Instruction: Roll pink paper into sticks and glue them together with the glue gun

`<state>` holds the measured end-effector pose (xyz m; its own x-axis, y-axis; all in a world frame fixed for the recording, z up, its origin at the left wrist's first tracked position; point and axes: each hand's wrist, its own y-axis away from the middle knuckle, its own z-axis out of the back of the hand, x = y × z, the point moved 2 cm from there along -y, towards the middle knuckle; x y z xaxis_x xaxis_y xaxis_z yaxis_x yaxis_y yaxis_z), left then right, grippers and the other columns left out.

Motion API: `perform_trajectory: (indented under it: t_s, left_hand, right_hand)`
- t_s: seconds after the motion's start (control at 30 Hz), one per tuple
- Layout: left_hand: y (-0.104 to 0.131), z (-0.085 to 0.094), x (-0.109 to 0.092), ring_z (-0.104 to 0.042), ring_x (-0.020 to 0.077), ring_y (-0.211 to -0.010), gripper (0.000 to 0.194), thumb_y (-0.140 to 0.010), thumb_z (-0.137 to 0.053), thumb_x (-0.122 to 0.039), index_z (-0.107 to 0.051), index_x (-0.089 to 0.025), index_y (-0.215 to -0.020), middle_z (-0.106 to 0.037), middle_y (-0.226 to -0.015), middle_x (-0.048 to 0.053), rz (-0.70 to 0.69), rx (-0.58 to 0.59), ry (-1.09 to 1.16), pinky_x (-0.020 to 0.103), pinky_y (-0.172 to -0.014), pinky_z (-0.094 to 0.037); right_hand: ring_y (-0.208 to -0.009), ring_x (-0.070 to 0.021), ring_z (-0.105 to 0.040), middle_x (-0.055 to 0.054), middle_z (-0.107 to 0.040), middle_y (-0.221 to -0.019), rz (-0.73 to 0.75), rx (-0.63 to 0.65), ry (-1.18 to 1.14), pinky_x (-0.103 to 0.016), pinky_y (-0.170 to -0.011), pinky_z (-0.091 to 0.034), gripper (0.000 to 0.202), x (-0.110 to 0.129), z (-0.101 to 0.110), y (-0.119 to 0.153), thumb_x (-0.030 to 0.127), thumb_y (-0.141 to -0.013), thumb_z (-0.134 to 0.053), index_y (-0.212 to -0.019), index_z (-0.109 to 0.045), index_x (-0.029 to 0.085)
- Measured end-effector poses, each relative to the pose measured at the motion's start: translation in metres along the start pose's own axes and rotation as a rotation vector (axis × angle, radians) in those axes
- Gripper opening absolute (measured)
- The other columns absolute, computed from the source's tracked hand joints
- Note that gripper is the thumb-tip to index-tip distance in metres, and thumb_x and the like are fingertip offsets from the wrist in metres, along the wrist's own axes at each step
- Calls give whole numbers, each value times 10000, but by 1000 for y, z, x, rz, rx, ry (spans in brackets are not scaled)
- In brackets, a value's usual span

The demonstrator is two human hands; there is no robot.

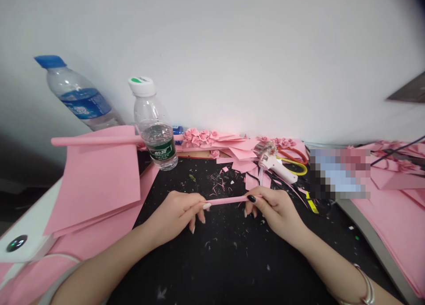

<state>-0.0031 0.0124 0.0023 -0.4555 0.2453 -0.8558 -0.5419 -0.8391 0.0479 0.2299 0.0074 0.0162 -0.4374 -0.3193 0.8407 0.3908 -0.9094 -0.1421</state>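
Note:
A thin rolled strip of pink paper (229, 201) is stretched level between my two hands, above the black tabletop (232, 260). My left hand (182, 210) pinches its left end between thumb and fingers. At the other end, my right hand (274, 207) grips it, with the thumb on top. Just beyond the right hand lies a pink hot glue gun (277, 167), its nozzle toward me. Small pink paper scraps (221, 185) are scattered past the strip.
Two plastic bottles stand at the back left, one green-labelled (159, 148), one blue-labelled (86, 103). Pink paper sheets (102, 181) lie at left, more pink paper (392, 216) at right. Folded paper roses (201, 137) line the wall. Yellow-handled scissors (294, 167) lie by the glue gun.

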Motion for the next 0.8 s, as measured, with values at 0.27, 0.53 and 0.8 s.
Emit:
perform_trajectory:
  t_s: [0.27,0.53,0.8]
  left_hand:
    - [2,2,3,-546,71,-420,298,-907,-406,-284,-563,-152,-692,-607,-549,-32,26,-122,-28,171,-490,-444]
    - [1,3,1,-570,72,-466,293,-937,-350,-269,-567,-160,-773,-617,-597,-38,-38,-101,-56,186,-556,-449]
    - [-1,3,5,-622,91,-519,258,-948,-309,-242,-554,-162,-932,-628,-674,-22,-94,-80,76,205,-549,-444]
  right_hand:
    - [-500,-93,-537,1,-622,-627,29,-30,51,-211,-514,-413,298,3,5,0,264,-930,-403,-713,-590,184]
    - [-511,-97,-529,-2,-623,-631,29,-23,53,-219,-534,-416,318,1,8,1,278,-936,-384,-705,-583,185]
    - [-466,-95,-507,-9,-625,-603,10,-40,-3,-222,-480,-407,351,-1,7,-2,316,-936,-380,-680,-576,177]
